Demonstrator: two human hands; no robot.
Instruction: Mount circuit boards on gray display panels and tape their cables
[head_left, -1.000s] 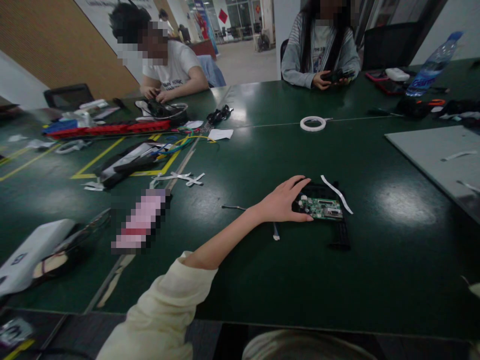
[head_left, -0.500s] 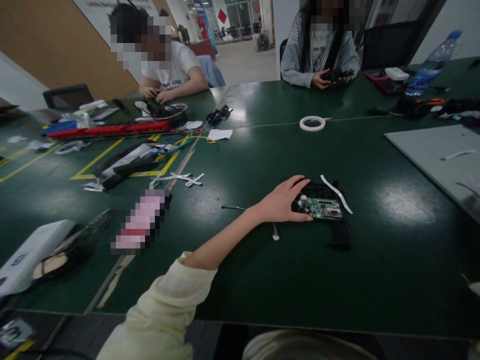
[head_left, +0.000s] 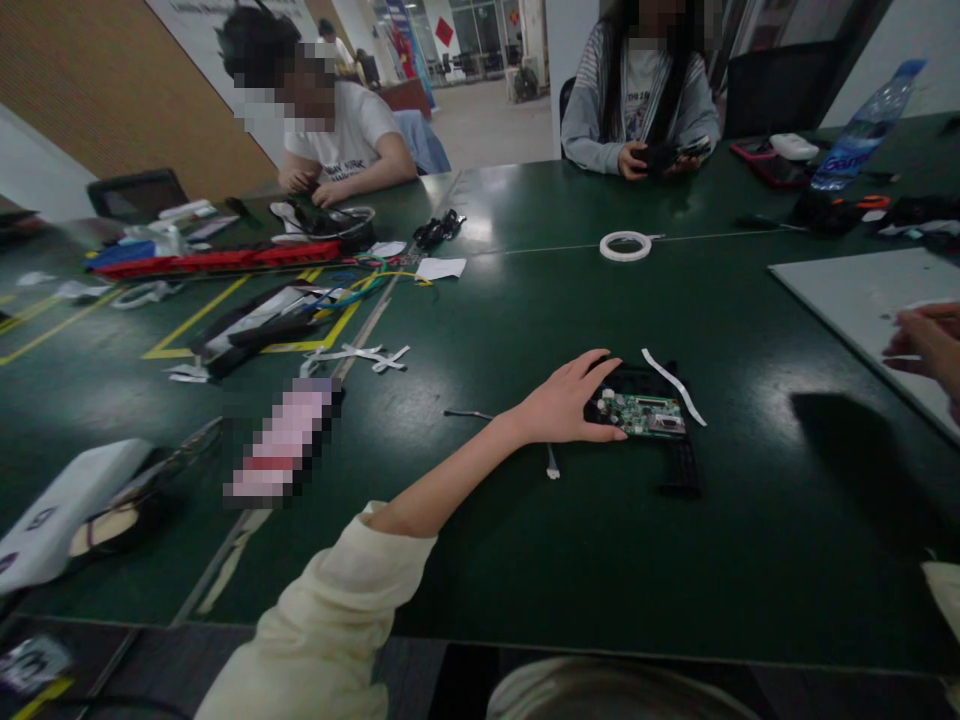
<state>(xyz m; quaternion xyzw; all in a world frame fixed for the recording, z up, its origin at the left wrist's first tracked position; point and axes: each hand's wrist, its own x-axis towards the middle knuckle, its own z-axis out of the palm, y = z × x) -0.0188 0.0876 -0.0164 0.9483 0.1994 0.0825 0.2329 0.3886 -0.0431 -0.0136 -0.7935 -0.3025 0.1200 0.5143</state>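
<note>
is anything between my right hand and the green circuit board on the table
Yes, one thing: a thin white strip lies along the right side of the green circuit board, on the side facing the right hand. Otherwise nothing visible blocks the way; the left hand is at the board's opposite end.
</note>
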